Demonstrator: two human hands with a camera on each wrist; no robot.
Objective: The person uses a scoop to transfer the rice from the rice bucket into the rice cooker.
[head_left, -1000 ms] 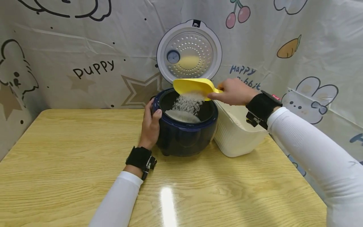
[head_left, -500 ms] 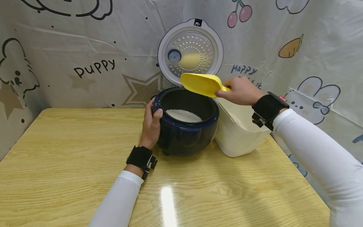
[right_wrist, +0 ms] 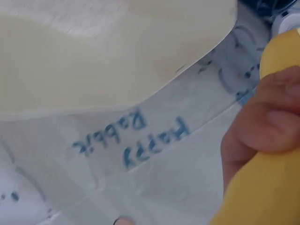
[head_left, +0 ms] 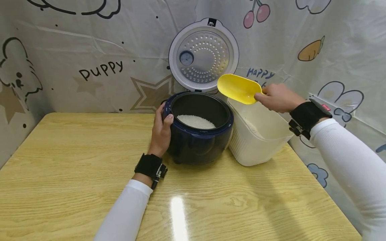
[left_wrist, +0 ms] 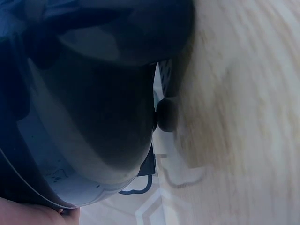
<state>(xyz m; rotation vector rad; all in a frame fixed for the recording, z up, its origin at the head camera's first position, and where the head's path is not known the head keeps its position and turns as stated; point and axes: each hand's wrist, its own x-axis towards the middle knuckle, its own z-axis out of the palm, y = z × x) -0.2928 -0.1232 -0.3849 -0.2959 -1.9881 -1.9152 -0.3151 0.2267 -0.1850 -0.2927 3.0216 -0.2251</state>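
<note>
A dark blue rice cooker [head_left: 197, 149] stands on the table with its round lid [head_left: 208, 72] raised. White rice [head_left: 196, 122] lies inside the dark inner pot. My left hand [head_left: 160, 135] holds the cooker's left side, thumb near the rim; in the left wrist view the cooker's glossy body [left_wrist: 103, 108] fills much of the picture. My right hand [head_left: 278, 97] grips the handle of a yellow scoop [head_left: 238, 89], which is held up right of the cooker's opening, above the far side of a cream bin [head_left: 253, 149]. The scoop's hollow shows no heap of rice.
The bin, with rice [head_left: 254, 129] in it, stands close against the cooker's right side. A wooden table [head_left: 75, 167] carries both. Behind it hangs a printed cloth [head_left: 99, 40] with cartoon drawings, near the lid.
Rice was falling from the scoop into the pot; the stream has stopped. My right hand has carried the scoop rightward, away from the pot and over the bin. My left hand stays put.
</note>
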